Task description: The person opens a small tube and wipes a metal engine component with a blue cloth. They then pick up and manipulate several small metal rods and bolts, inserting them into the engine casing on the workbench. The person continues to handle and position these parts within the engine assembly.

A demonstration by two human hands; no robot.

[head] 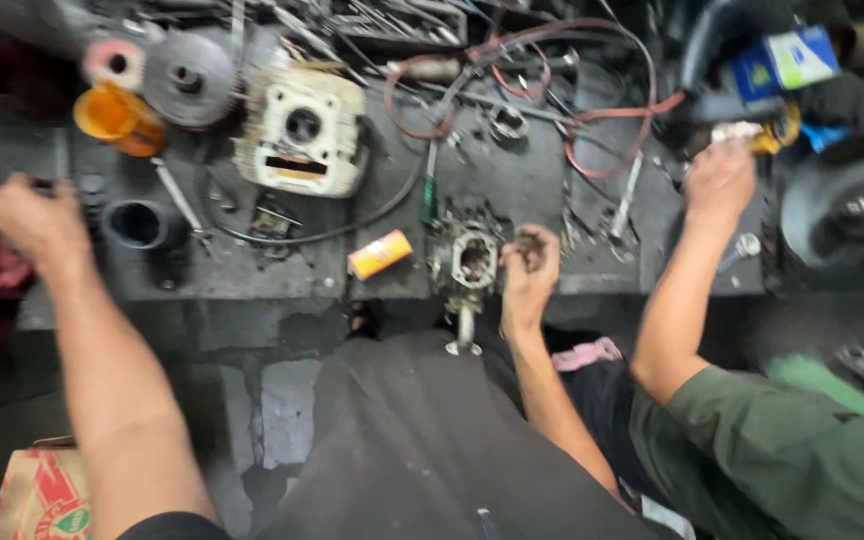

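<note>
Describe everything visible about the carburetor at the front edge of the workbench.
The carburetor is a small, grimy metal casting, grey and tarnished, with a round open bore facing up and a pale tube sticking down past the front edge of the dark workbench. It sits near the middle of that edge, just right of a small orange box. The right hand is closed beside its right side, fingers curled; whether they touch it is unclear through the blur.
</note>
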